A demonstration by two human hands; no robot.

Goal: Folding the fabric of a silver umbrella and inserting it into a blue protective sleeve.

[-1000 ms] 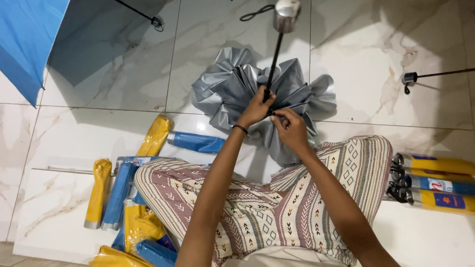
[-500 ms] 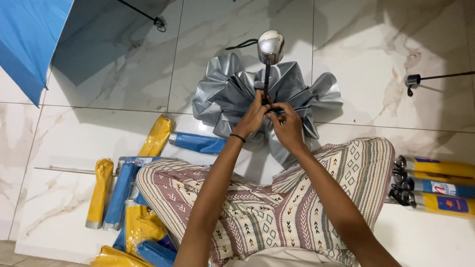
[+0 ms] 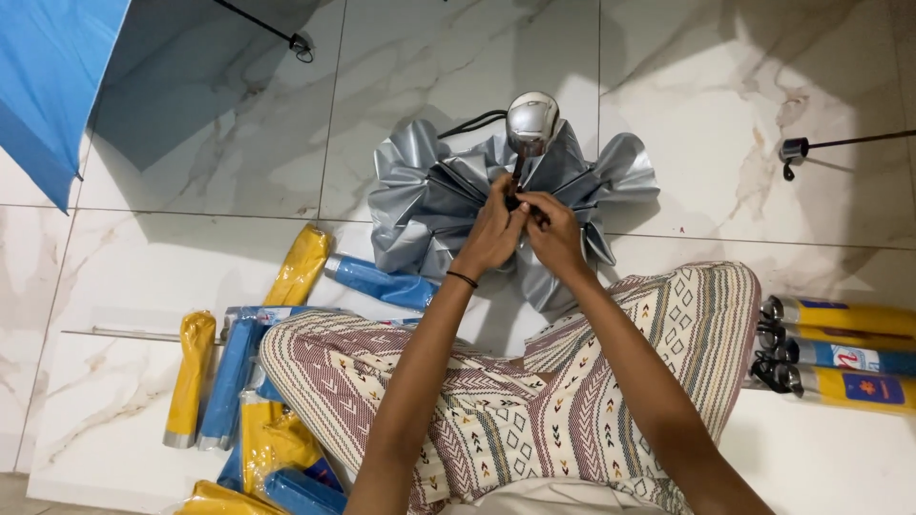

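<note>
Crumpled silver umbrella [image 3: 429, 205] on glossy marble floor [image 3: 239, 248], left hand [image 3: 491, 234] and right hand [image 3: 553, 229] both gripping its thin shaft below rounded chrome handle [image 3: 532, 119], handle nearer the hands than before, folds bunched tighter, sleeves [image 3: 229, 372] beside patterned knee

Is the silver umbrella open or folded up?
Folded. The silver umbrella has its cloth bunched in loose pleats round the shaft, and the left hand and right hand grip its middle.

Silver-grey umbrella [image 3: 429, 205]; striped cream-maroon trousers [image 3: 515, 410]; yellow and blue sleeves [image 3: 229, 381], possibly plastic.
</note>
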